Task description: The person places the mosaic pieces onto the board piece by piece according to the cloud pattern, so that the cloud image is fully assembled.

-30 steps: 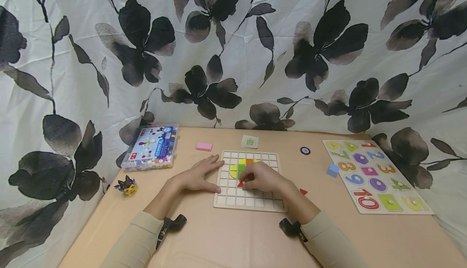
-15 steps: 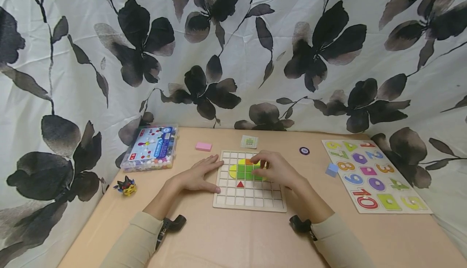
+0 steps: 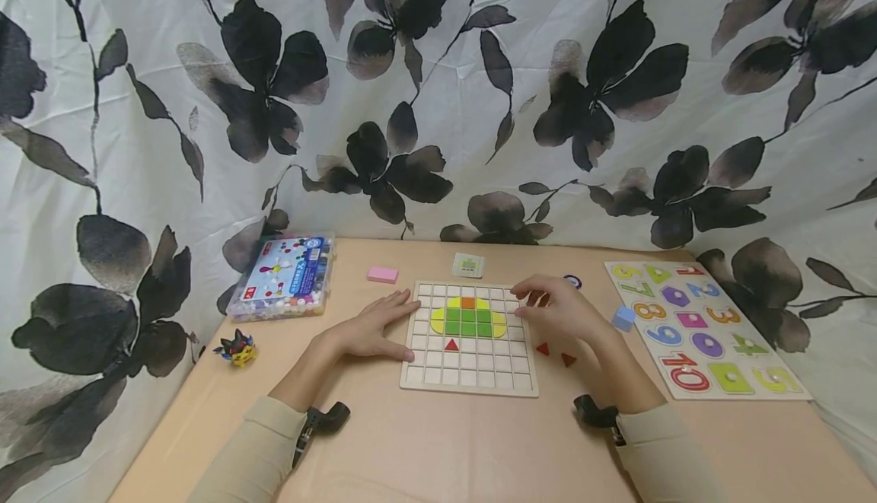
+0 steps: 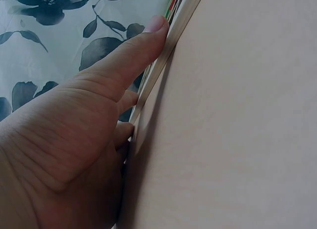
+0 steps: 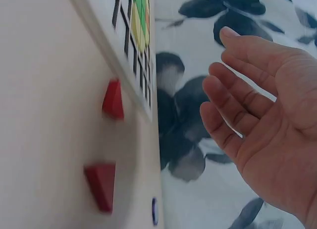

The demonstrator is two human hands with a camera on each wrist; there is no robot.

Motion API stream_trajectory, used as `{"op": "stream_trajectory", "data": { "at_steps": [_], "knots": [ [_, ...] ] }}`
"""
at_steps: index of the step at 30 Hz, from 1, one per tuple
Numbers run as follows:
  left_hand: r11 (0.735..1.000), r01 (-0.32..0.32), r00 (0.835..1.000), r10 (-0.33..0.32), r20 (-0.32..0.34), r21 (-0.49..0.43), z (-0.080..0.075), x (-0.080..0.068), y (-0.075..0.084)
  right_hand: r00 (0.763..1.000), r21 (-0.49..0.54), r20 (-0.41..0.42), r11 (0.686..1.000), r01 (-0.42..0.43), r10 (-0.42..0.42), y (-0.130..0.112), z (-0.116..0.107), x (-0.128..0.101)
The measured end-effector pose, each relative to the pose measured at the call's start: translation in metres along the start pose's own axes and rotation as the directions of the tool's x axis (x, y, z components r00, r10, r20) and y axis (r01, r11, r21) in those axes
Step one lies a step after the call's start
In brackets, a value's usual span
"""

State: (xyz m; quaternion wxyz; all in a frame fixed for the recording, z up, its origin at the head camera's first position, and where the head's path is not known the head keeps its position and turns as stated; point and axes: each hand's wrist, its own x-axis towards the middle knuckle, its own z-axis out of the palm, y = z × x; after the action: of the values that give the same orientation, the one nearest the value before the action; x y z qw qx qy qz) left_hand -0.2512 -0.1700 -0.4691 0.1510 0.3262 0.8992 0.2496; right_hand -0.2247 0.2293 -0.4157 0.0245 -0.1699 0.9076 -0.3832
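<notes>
- On the tan table [image 3: 425, 442], a wooden grid board [image 3: 469, 381] lies flat, and the left hand [image 3: 373, 329] rests against its left edge, fingers straight and flat and the thumb pressed along the rim (the left wrist view shows the thumb [image 4: 130, 55] right against the board's side)
- Inside the grid sits a small picture of coloured tiles: a green block [image 3: 469, 323] with yellow curved pieces at each side, an orange square on top and one red triangle [image 3: 451, 345] a row lower
- Over the board's right edge the right hand [image 3: 563, 309] hovers, holding nothing; its fingers [image 5: 233, 102] are loosely spread and relaxed, palm empty in the right wrist view
- Two loose red triangles [image 3: 542, 348] [image 3: 568, 359] lie on the table just beside the board's right side, apart from each other and below that hand
- Judged from this, the step in hand is the reach for another piece between placements, with the figure only partly built
- The next move would call for lowering the fingertips onto one of the triangles, pinching it by its edges, and turning it to suit a free cell near the placed triangle while the left hand steadies the board
- Off to the right lies a number puzzle [image 3: 706, 328], with a blue block [image 3: 624, 319] near it
</notes>
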Motion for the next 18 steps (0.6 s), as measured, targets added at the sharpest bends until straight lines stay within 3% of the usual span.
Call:
{"op": "stream_trajectory", "data": {
  "at_steps": [6,11,18],
  "knots": [
    [1.000,0.005,1.000,-0.005,-0.003,-0.009,0.001,0.000,0.000,0.999,-0.027,0.043,0.999,-0.022,0.023,0.020,-0.012,-0.001],
    [1.000,0.004,1.000,-0.004,-0.005,-0.004,0.001,0.001,-0.002,0.990,-0.008,0.136,1.000,-0.029,0.029,0.030,-0.017,-0.004],
    [1.000,0.000,1.000,0.000,-0.003,0.007,0.001,0.001,-0.002,0.935,0.010,0.346,0.996,-0.086,0.077,0.039,-0.022,-0.007]
  ]
}}
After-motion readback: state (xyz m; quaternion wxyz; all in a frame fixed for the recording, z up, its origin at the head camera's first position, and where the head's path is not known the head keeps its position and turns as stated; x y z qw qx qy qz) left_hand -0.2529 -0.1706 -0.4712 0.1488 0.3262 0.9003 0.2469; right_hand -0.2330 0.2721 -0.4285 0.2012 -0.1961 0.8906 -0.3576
